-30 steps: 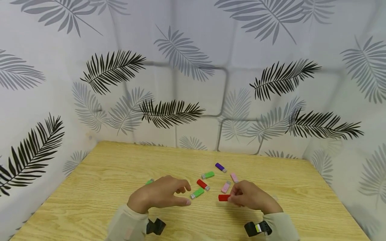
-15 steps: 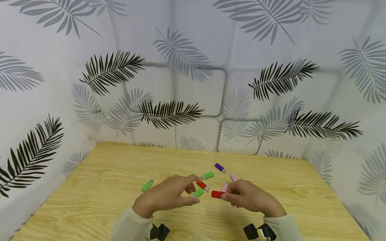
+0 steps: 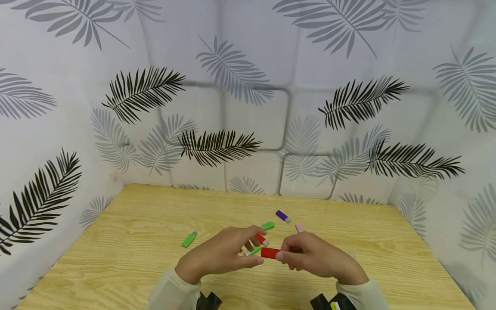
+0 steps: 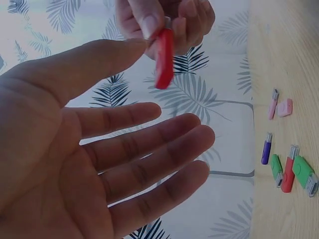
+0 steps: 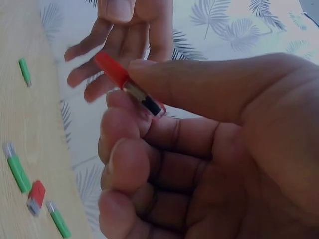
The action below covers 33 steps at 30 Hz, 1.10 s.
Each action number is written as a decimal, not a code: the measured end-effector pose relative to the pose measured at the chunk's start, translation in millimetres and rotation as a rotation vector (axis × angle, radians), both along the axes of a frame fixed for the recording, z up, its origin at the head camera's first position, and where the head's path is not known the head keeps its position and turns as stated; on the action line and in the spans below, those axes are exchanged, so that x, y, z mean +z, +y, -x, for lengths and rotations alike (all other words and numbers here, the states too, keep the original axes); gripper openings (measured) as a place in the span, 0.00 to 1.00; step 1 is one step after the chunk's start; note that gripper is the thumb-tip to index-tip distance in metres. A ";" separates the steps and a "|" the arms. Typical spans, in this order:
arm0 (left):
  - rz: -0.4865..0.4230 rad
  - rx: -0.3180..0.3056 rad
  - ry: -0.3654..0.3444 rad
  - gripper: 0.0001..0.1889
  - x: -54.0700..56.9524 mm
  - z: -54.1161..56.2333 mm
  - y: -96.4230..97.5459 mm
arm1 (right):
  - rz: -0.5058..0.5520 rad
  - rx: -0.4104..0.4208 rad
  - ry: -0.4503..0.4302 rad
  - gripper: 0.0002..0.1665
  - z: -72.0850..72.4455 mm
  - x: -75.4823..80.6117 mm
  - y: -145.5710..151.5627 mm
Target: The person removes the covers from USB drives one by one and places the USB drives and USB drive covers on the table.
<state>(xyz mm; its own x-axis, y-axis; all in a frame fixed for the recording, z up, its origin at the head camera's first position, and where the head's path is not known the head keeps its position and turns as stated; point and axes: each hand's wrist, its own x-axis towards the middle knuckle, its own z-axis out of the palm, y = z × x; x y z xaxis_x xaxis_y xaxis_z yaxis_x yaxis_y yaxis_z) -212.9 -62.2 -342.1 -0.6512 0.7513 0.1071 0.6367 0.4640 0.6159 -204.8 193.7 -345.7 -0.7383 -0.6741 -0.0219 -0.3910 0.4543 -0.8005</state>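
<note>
A bright red plastic USB stick [image 3: 270,253] with a silvery metal plug is held above a pale wood-grain table [image 3: 135,215], between the person's two hands. The right hand [image 3: 315,257] pinches it between thumb and index finger at the plug end, its other fingers curled loosely beneath, probably because that grip leaves most of the coloured body sticking out free towards the other side. The left hand [image 3: 224,250] is spread, thumb well apart from the straight, relaxed fingers, so the stick's free end points into that gap; whether the left thumb touches it I cannot tell, but nothing is gripped there. Under and beyond the left fingertips lie a second red USB stick [image 3: 262,240], a green stick with a metal plug [image 3: 254,249] just beside it, and another green stick [image 3: 268,225] near behind. A dark purple stick [image 3: 282,215] and two pale pink sticks [image 4: 285,108] lie towards the right, one pink one mostly hidden by the right hand in the head view. A third green stick [image 3: 189,239] lies alone to the left. Their mixed angles suggest loose scattering rather than any set order. No brand or label can be read; any marks on the casings are too small or blurred, and the leaf-printed cloth [image 3: 248,86] behind shows no lettering.
</note>
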 end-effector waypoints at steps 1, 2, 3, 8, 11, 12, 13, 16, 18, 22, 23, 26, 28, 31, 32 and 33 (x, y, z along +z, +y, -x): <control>-0.004 -0.003 -0.002 0.25 0.1 -0.1 0.3 | 0.001 0.008 0.000 0.16 -1.3 1.5 -1.0; -0.010 -0.005 -0.006 0.25 0.0 -0.2 0.6 | 0.003 0.017 0.000 0.16 -2.7 2.8 -1.7; -0.015 -0.009 -0.006 0.24 0.2 -0.4 0.8 | 0.005 0.026 -0.001 0.16 -3.9 4.2 -2.7; -0.050 -0.033 0.004 0.23 1.6 -2.4 2.3 | 0.028 0.056 0.014 0.14 -8.9 8.7 -4.4; -0.075 -0.044 0.018 0.21 3.2 -3.8 3.5 | 0.045 0.068 0.025 0.14 -10.7 11.2 -5.6; -0.083 -0.045 0.023 0.20 3.6 -4.3 3.9 | 0.053 0.074 0.027 0.14 -11.1 12.0 -6.2; -0.092 -0.044 0.024 0.19 4.2 -4.9 4.4 | 0.059 0.077 0.027 0.14 -11.6 12.6 -6.7; -0.108 -0.036 0.025 0.18 6.1 -7.1 5.7 | 0.074 0.085 0.032 0.14 -12.9 13.8 -7.8; -0.114 -0.032 0.029 0.16 7.5 -8.3 6.7 | 0.086 0.092 0.041 0.14 -13.1 14.1 -8.5; -0.127 -0.025 0.049 0.14 9.9 -10.0 7.9 | 0.109 0.109 0.065 0.14 -13.2 14.0 -9.5; -0.130 -0.024 0.055 0.13 10.3 -10.1 8.0 | 0.117 0.114 0.068 0.14 -13.2 14.0 -9.7; -0.140 -0.029 0.069 0.12 11.0 -10.7 8.1 | 0.130 0.123 0.067 0.15 -13.4 14.1 -9.7; -0.151 -0.039 0.075 0.10 11.3 -11.2 8.5 | 0.138 0.128 0.072 0.14 -13.9 14.3 -9.7; -0.173 -0.056 0.089 0.09 11.8 -11.9 9.2 | 0.147 0.124 0.080 0.14 -14.5 14.2 -9.4; -0.182 -0.059 0.091 0.08 12.1 -12.2 9.5 | 0.153 0.123 0.080 0.13 -14.6 14.1 -9.5; -0.190 -0.058 0.092 0.08 12.5 -12.6 9.6 | 0.160 0.116 0.081 0.13 -14.5 14.1 -9.9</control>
